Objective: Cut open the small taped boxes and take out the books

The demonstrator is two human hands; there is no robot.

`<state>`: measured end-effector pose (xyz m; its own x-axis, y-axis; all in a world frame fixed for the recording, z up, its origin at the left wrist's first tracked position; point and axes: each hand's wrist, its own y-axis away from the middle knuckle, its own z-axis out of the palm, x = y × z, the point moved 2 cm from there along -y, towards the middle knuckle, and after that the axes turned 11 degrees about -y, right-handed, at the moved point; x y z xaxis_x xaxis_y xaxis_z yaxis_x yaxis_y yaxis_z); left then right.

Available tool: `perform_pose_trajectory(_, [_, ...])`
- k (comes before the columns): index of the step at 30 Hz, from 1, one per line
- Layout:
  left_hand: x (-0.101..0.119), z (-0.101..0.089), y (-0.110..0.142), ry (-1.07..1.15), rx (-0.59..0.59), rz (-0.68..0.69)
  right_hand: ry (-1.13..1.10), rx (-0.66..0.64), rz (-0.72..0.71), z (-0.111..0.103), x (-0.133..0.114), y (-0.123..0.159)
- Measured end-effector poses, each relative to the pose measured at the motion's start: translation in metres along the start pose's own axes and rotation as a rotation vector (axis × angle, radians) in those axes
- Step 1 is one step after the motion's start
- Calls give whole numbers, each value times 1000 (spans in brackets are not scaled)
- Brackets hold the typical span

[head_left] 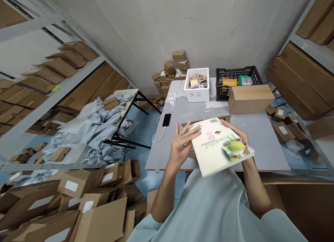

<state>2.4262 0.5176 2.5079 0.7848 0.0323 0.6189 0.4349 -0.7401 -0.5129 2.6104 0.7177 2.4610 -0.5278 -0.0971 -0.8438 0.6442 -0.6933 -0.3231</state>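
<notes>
A flat white printed package [212, 150] is tilted in front of my chest, above the table's near edge. Its face carries the word "Beautiful", a green fruit picture and a barcode. My left hand [181, 148] holds its left edge, some fingers over the face and others spread and raised; the thumb is hard to make out. On the far right edge my right hand [238, 134] grips it, with most of the fingers hidden behind. Beneath the package, an open cardboard box [192, 154] lies on the grey table [167, 155], mostly covered.
At the table's back stand a white foam box [197, 96] of small packs, a black crate [221, 90] and a closed carton [250, 101]. A phone [166, 120] with a white cable lies left. Cartons [101, 217] crowd the floor at left; shelves [78, 82] flank both sides.
</notes>
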Motion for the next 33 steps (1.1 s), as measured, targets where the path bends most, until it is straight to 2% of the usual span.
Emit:
perform_pose_trajectory(4, [0,12,0,212,23,-333,85,81,43,3,11,-1])
perform_pose_trajectory(6, [-3,21,3,352,-9,-546,53,111,111,5,19,2])
perform_pose_trajectory(8, [-7,29,8,475,-67,-698,-7,131,204,7,27,10])
perform_pose_trajectory(11, [-17,39,24,616,-192,-758,-75,161,394,2,35,29])
perform_pose_trajectory(16, [-32,51,63,848,-611,-859,-273,135,713,-16,33,77])
perform_pose_trajectory(18, [-33,52,67,894,-662,-895,-332,143,773,-23,29,89])
perform_pose_trajectory(20, [-34,53,55,905,-666,-900,-364,165,781,-29,24,88])
perform_pose_trajectory(22, [-34,57,22,893,-661,-853,-353,195,722,-37,19,68])
perform_pose_trajectory(24, [-35,66,-33,868,-657,-757,-306,221,618,-49,11,25])
perform_pose_trajectory(26, [-35,80,-107,859,-658,-640,-252,243,487,-64,0,-42])
perform_pose_trajectory(28, [-31,91,-188,825,-604,-529,-234,255,328,-79,-12,-126])
perform_pose_trajectory(30, [-26,97,-259,774,-440,-458,-242,309,194,-93,-20,-209])
perform_pose_trajectory(31, [-23,96,-284,730,-324,-429,-251,359,160,-100,-20,-242])
perform_pose_trajectory(32, [-21,94,-299,672,-237,-402,-243,423,173,-108,-16,-267])
perform_pose_trajectory(33, [-21,90,-303,618,-195,-375,-204,465,233,-116,-9,-281])
